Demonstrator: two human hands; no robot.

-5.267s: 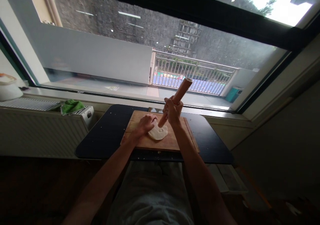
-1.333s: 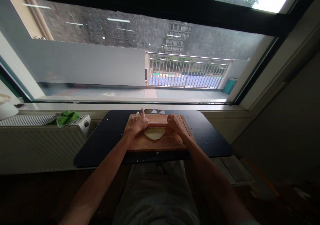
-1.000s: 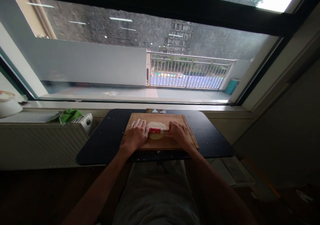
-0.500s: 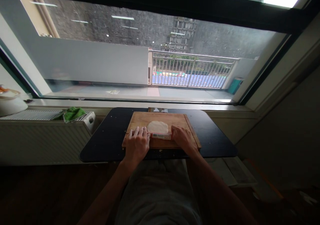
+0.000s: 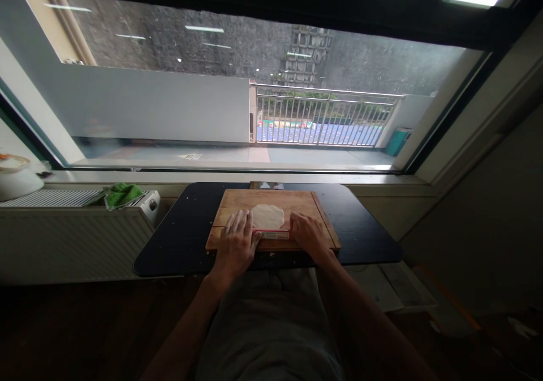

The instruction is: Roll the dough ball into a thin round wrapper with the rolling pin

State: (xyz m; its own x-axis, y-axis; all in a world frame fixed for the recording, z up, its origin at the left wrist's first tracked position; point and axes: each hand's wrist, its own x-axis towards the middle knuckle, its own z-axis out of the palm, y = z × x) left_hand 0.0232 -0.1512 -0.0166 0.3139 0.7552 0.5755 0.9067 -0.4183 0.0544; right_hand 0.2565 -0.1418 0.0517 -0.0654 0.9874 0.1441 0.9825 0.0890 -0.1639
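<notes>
A long, narrow red-and-white printed pack (image 5: pixel 274 234) lies crosswise on a wooden cutting board (image 5: pixel 292 198), just on my side of a flat, pale round of dough (image 5: pixel 268 216). Whether the pack is a box or a tube I cannot tell. My left hand (image 5: pixel 237 237), whitened at the fingers, rests over its left end with the fingers stretched forward and the thumb beside it. Curled fingers of my right hand (image 5: pixel 309 234) close round the right end. Both ends of the pack are hidden under my hands.
The board sits on a black table (image 5: pixel 169 239) with rounded corners, against a window sill (image 5: pixel 203 176). To the left, a radiator (image 5: pixel 76 239) carries a green cloth (image 5: pixel 122 195) and a white container (image 5: pixel 19 178). A small flat item (image 5: pixel 266 185) lies behind the board.
The pack has turned slightly, its barcode label no longer showing, and sits a little nearer me. My left fingers reach further forward and lie flatter. The dough stays in place.
</notes>
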